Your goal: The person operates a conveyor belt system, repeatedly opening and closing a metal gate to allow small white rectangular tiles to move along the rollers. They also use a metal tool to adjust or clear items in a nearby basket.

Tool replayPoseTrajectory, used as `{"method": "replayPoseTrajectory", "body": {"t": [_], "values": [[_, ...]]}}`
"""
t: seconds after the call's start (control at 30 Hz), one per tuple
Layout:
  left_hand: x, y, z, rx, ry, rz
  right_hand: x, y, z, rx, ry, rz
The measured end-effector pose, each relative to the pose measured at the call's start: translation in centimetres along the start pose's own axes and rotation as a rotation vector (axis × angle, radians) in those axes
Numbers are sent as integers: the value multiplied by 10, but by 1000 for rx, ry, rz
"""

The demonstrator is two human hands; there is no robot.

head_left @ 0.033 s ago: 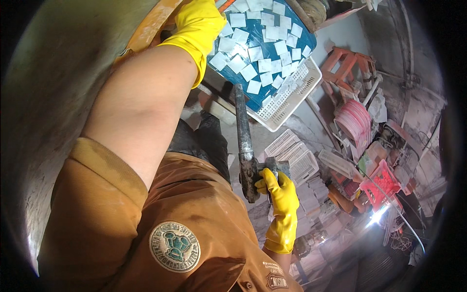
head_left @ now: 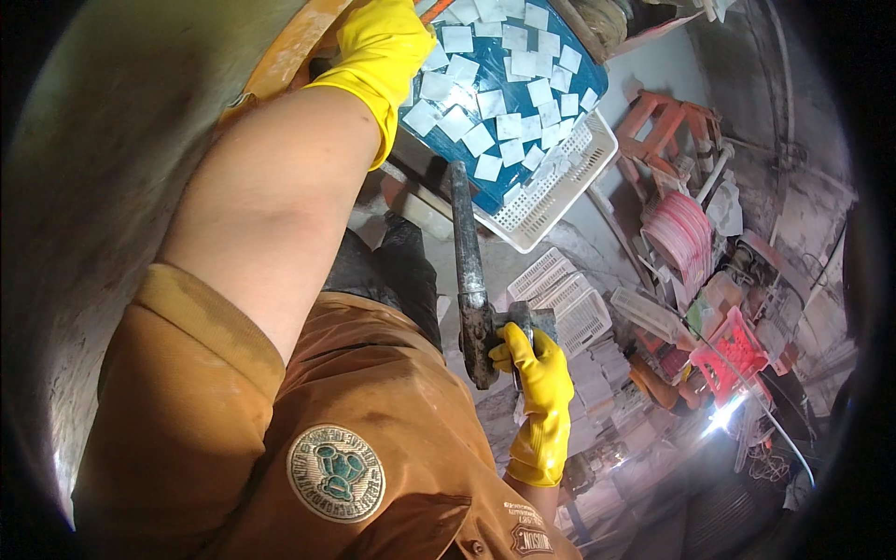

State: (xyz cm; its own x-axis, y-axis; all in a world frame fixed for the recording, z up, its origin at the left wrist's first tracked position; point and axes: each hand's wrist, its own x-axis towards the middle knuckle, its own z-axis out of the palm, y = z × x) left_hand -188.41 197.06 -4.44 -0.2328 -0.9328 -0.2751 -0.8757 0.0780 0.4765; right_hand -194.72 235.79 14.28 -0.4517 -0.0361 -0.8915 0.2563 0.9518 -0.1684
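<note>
Yellow rubber is covering the left hand [head_left: 387, 56], which is reaching to the upper centre of the frame beside the blue tray [head_left: 560, 56] of white tiles [head_left: 485, 138]; its grip is hidden. Right of centre, the right hand [head_left: 539, 378] is closing tightly around a grimy hammer [head_left: 469, 271]. Keeping that grasp firm should be steadying each blow.

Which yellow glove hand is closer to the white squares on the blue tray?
Left. The left hand rests at the white squares on the blue tray; the right hand is far below, gripping a dark tool.
</note>
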Motion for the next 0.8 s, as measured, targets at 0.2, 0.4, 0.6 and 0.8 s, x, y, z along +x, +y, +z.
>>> {"method": "replayPoseTrajectory", "body": {"t": [0.2,0.4,0.6,0.8], "values": [[1,-1,-8,-32,-23,-4,-5,-6,3,18,19,-13],[4,-3,-7,-15,-9,-10,-8,-16,4,-49,17,-34],[6,-2,-13,-35,-72,-42,-9,-18,6,-6,-5,-27],[6,-4,-15,-87,-65,-8,-11,-18,15,20,7,-51]]}}
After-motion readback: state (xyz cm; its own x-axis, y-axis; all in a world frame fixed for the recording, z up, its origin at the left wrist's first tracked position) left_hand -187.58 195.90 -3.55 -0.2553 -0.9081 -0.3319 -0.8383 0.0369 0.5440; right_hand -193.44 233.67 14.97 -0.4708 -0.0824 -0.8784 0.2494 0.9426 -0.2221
